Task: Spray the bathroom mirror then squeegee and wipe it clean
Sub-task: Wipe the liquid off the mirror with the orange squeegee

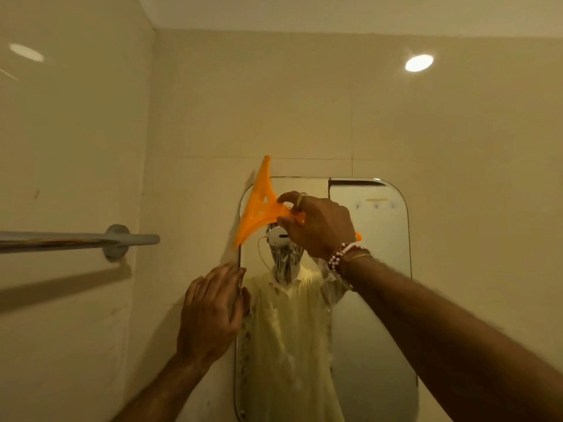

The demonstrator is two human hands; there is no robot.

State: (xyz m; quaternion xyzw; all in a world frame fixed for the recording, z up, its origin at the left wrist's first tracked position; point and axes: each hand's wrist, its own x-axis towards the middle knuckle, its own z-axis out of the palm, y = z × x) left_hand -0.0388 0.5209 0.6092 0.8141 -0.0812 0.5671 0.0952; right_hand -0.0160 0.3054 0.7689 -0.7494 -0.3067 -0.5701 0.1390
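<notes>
A tall mirror (pixel 371 300) with rounded corners hangs on the cream tiled wall ahead. White foam streaks and droplets cover its middle and left strip. My right hand (pixel 316 223) grips the handle of an orange plastic squeegee (pixel 259 205). Its blade stands nearly upright along the mirror's upper left edge, with its top tip above the mirror on the wall. My left hand (pixel 213 309) is flat, fingers together, resting against the mirror's left edge lower down and holding nothing. The mirror reflects a person in a pale yellow shirt.
A grey towel bar (pixel 76 240) juts out from the left wall at about hand height, close to the mirror's left side. A round ceiling light (pixel 419 63) glows at upper right. Tiled walls close in on both sides.
</notes>
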